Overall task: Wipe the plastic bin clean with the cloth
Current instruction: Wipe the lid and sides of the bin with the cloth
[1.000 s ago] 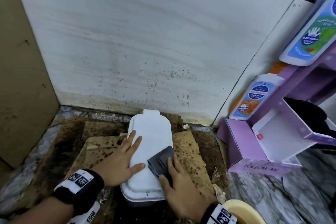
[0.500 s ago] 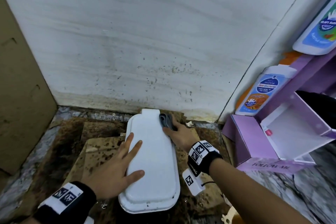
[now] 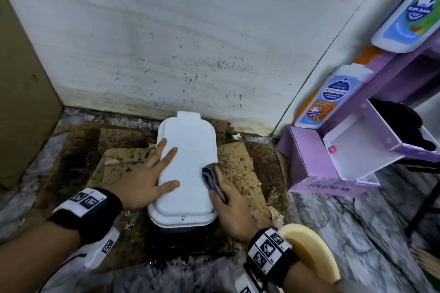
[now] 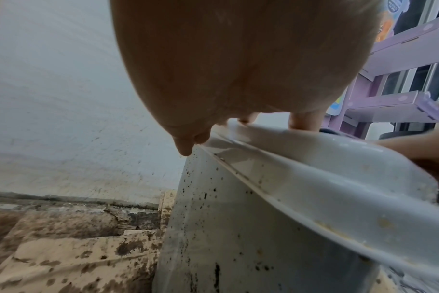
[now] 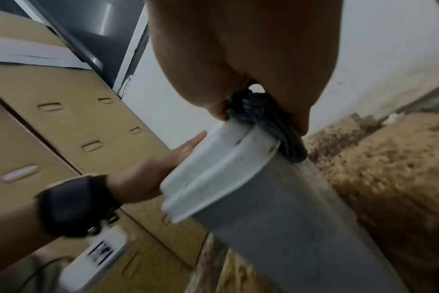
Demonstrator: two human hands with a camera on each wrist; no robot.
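Observation:
A grey plastic bin with a white lid point(image 3: 188, 169) stands on stained cardboard near the wall; its spotted grey side point(image 4: 238, 228) fills the left wrist view, and its lid point(image 5: 213, 164) shows in the right wrist view. My left hand point(image 3: 152, 171) lies flat on the lid's left side, fingers straight. My right hand point(image 3: 223, 195) presses a folded grey cloth point(image 3: 213, 179) against the lid's right edge, about halfway along. In the right wrist view the cloth point(image 5: 268, 123) is bunched between thumb and fingers at the rim.
Stained cardboard sheets point(image 3: 240, 173) cover the floor round the bin. A spattered white wall point(image 3: 190, 43) stands close behind. A purple cardboard display point(image 3: 328, 169) with wash bottles point(image 3: 328, 100) is at the right. A brown box point(image 3: 21, 102) is at the left, and a cream rounded object point(image 3: 312, 250) sits by my right wrist.
My right hand has drawn the cloth back from the lid's far right corner to the middle of its right edge. The left hand stays flat on the lid.

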